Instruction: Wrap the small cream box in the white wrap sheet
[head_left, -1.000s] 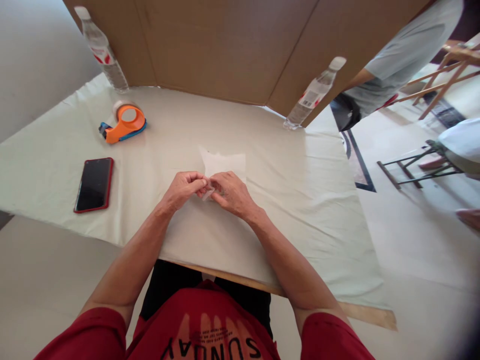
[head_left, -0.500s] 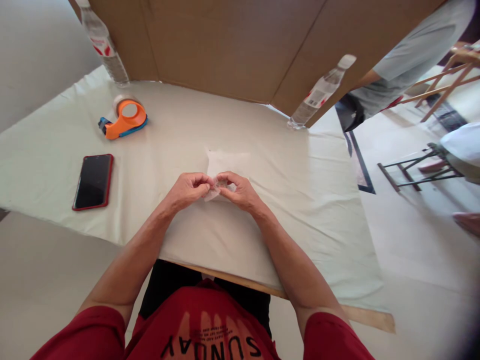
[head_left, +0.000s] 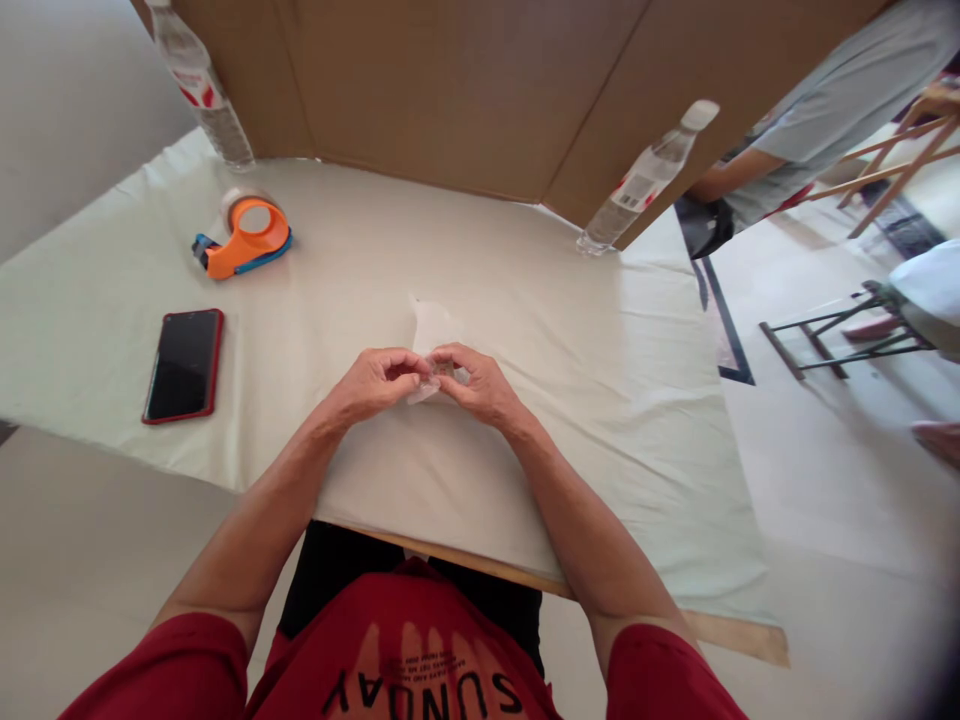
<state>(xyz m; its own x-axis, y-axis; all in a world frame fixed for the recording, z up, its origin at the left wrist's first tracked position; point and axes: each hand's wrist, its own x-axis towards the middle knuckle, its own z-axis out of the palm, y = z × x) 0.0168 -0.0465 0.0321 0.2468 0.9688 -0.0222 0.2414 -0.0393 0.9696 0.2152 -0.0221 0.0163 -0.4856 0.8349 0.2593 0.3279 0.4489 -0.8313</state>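
My left hand [head_left: 375,378] and my right hand [head_left: 476,380] meet over the middle of the table, fingers curled in a pinch. Between the fingertips they hold a thin white sheet of paper [head_left: 430,330], whose upper part rises folded beyond my knuckles. What the fingertips do to the paper's near edge is too small to make out. The table is covered with a pale cloth [head_left: 570,340].
A red-cased phone [head_left: 184,364] lies at the left. An orange tape dispenser [head_left: 246,238] sits behind it. Two water bottles [head_left: 201,88] [head_left: 646,178] stand against a cardboard screen [head_left: 450,90]. Another person [head_left: 817,110] and stools are at the right.
The paper has narrowed from a flat, wide sheet to a folded, raised shape. My right hand has lifted off the sheet into a pinch against the left. The hands stay in place.
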